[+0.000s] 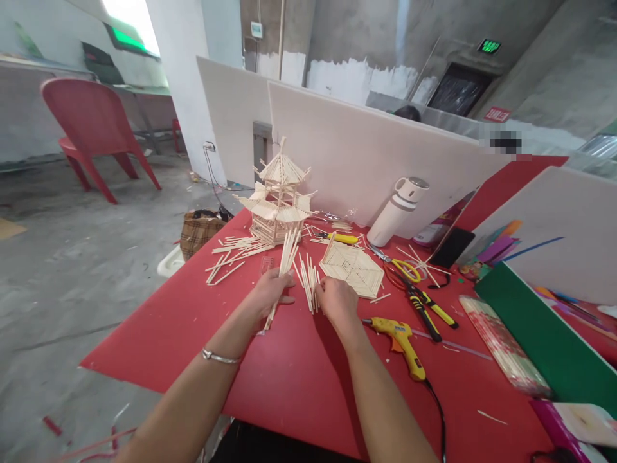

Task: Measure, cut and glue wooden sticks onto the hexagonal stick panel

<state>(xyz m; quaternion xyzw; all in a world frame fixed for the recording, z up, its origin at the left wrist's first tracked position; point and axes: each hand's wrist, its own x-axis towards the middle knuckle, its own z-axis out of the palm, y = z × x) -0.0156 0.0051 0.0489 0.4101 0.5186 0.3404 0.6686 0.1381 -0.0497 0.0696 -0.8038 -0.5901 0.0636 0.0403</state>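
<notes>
My left hand (272,292) is closed around a bundle of thin wooden sticks (285,260) that slants up toward a stick-built pagoda model (278,199). My right hand (337,301) rests, fingers curled, on a small pile of cut sticks (308,280) lying on the red table (202,328). Just right of that hand lies a flat hexagonal stick panel (353,268). More loose sticks (231,254) are scattered to the left of the pagoda.
A yellow glue gun (402,341) with a black cord lies right of my right hand. Yellow-handled scissors (402,265), pliers (424,307), a white flask (399,209), a phone (452,247), a skewer pack (501,344) and a green board (544,334) crowd the right side. White partitions (366,154) stand behind.
</notes>
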